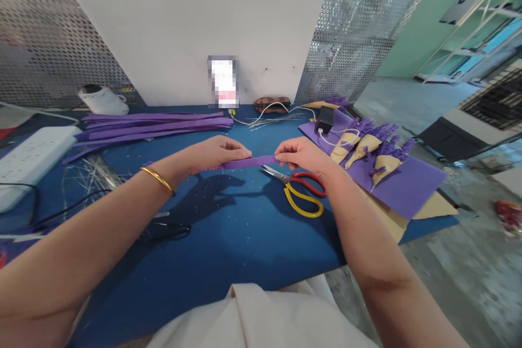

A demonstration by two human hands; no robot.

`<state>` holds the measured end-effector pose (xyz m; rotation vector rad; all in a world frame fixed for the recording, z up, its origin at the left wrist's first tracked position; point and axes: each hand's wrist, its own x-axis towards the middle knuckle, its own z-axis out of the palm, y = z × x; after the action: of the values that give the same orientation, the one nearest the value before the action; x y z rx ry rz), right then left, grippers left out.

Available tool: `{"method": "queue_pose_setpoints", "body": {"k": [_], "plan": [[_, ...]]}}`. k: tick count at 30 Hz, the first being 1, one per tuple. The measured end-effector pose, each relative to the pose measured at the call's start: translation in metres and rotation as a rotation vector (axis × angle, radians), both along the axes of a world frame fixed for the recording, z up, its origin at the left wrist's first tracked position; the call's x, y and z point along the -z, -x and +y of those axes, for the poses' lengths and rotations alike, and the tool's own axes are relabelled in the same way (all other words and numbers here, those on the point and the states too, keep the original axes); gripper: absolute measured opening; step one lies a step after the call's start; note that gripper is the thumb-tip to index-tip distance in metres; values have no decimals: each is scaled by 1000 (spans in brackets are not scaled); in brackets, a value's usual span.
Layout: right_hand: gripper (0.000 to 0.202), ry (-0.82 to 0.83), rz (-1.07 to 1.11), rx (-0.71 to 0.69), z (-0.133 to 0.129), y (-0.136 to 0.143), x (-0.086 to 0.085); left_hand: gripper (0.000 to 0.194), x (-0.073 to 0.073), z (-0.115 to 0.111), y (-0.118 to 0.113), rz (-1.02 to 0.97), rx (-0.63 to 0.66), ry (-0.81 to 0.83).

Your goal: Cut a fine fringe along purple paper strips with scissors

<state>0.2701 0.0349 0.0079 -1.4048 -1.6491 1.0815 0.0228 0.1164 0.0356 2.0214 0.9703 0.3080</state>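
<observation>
Between my two hands a narrow purple paper strip (259, 161) is stretched level above the blue table. Thumb and fingers of my left hand (218, 153) pinch it along its left part, and the strip runs on behind that hand. My right hand (297, 152) pinches its right end. Scissors (299, 185) with one red and one yellow handle lie just under my right hand, their blades pointing left. A bundle of long purple strips (157, 126) rests beyond my left hand.
Purple flower sprigs in tan paper cones (365, 148) lie on purple sheets (416, 179) at right. A phone (223, 81) leans on the white board. A power strip (35, 160), thin wires (100, 171) and a white mug (103, 100) are at left. A black adapter (325, 118) trails a white cable.
</observation>
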Motion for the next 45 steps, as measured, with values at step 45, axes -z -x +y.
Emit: {"method": "queue_pose_setpoints", "body": {"k": [45], "plan": [[9, -535, -35, 248, -19, 48, -2, 23, 4, -57, -1, -224, -284, -296]]}}
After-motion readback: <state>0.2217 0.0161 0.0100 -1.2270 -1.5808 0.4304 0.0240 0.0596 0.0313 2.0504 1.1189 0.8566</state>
